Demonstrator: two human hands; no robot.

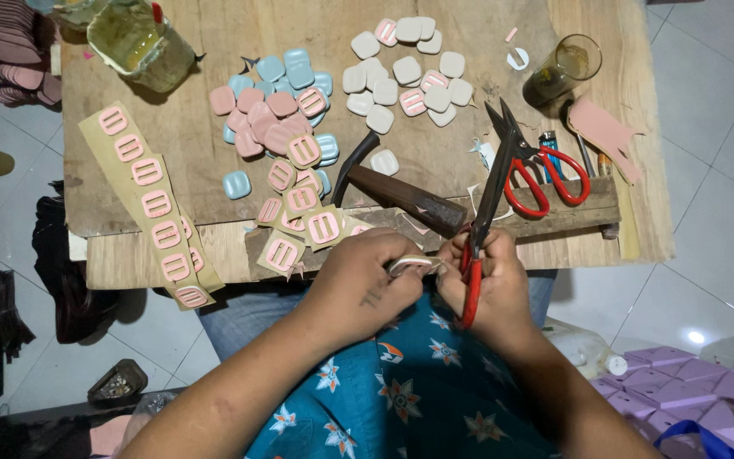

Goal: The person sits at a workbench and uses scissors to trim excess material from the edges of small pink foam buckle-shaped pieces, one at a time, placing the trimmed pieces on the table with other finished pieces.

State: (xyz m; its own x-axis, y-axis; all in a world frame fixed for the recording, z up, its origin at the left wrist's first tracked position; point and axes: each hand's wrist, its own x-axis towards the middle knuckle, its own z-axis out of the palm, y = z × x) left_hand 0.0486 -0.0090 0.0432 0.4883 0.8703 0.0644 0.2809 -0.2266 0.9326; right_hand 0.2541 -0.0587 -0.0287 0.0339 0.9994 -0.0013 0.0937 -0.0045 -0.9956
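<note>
Red-handled scissors point(475, 255) are enclosed in the right hand point(490, 285), grip closed; a small buckle piece point(411, 265) is pinched in the left hand point(367, 276), above the desk point(189, 161) edge.

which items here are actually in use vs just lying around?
In use: left hand holding buckle piece; right hand holding red-handled scissors.

Lying about: second scissors, hammer, glass, pink and blue pieces, grey pieces, buckle strip.
</note>
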